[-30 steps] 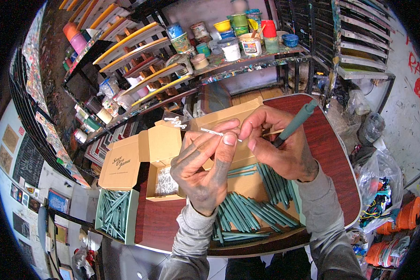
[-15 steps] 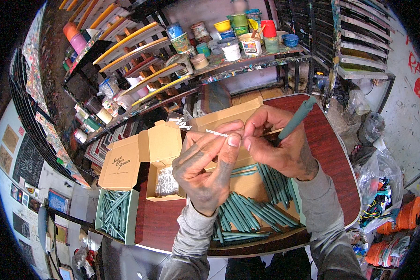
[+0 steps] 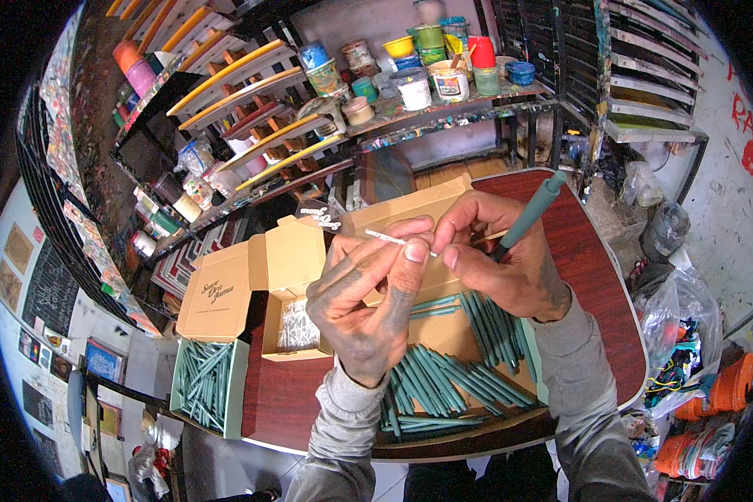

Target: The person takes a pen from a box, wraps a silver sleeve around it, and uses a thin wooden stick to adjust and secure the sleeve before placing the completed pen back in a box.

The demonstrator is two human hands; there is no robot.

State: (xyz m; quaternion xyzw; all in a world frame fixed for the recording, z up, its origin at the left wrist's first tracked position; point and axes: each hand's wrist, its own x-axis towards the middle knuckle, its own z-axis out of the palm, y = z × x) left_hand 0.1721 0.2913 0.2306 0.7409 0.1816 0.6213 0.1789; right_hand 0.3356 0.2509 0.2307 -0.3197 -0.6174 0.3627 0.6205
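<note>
My left hand (image 3: 368,293) is closed, thumb against fingers, pinching a narrow clear strip with white lettering (image 3: 385,238). The strip's far-left end, wider and printed in white, seems to stick out beyond my knuckles. My right hand (image 3: 510,259) has thumb and forefinger almost touching at the strip's right end. A dark green pen (image 3: 534,213) rests in that hand, slanting up to the right; its lower end is hidden by the fingers. Below both hands, many loose green pens (image 3: 431,381) lie in an open cardboard box (image 3: 523,381).
Left on the dark red table (image 3: 289,402) stand a small open box (image 3: 293,354) of clear strips and a light green box (image 3: 236,385) full of pens. Behind is a shelf (image 3: 468,113) of paint pots. Plastic bags (image 3: 686,305) and orange buckets (image 3: 724,385) stand right.
The strip and my left fingertips have shifted slightly left. A small gap has opened between the two hands' fingertips. The right hand keeps the pen at nearly the same slant.
</note>
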